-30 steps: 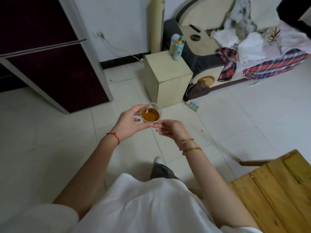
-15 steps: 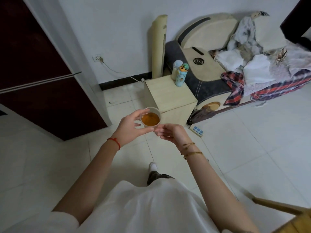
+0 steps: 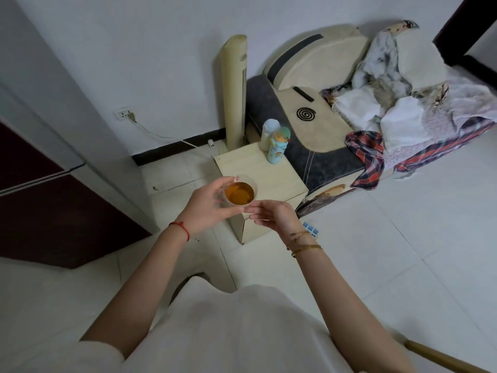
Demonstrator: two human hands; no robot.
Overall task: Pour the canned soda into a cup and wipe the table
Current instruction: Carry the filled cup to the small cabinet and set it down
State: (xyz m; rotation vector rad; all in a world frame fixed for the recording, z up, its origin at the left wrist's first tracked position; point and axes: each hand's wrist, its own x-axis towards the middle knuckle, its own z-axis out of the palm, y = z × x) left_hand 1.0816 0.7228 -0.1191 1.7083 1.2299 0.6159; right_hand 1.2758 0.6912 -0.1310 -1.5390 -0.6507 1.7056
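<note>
The cup (image 3: pixel 240 193) is clear, smooth plastic with an amber drink showing through. The cabinet (image 3: pixel 262 170) beyond it is pale wood-grain board with a matt face. The floor (image 3: pixel 403 251) is glossy white tile. On the sofa (image 3: pixel 317 122), smooth cream leather-like panels meet dark grey fabric, with soft checked cloth (image 3: pixel 368 157) heaped on it.

A room in a home: white tiled floor (image 3: pixel 403 265), a sofa (image 3: pixel 309 125) heaped with laundry (image 3: pixel 403 114), a small cabinet (image 3: pixel 269 170) holding bottles (image 3: pixel 277 146), a tower fan (image 3: pixel 235 90).
</note>
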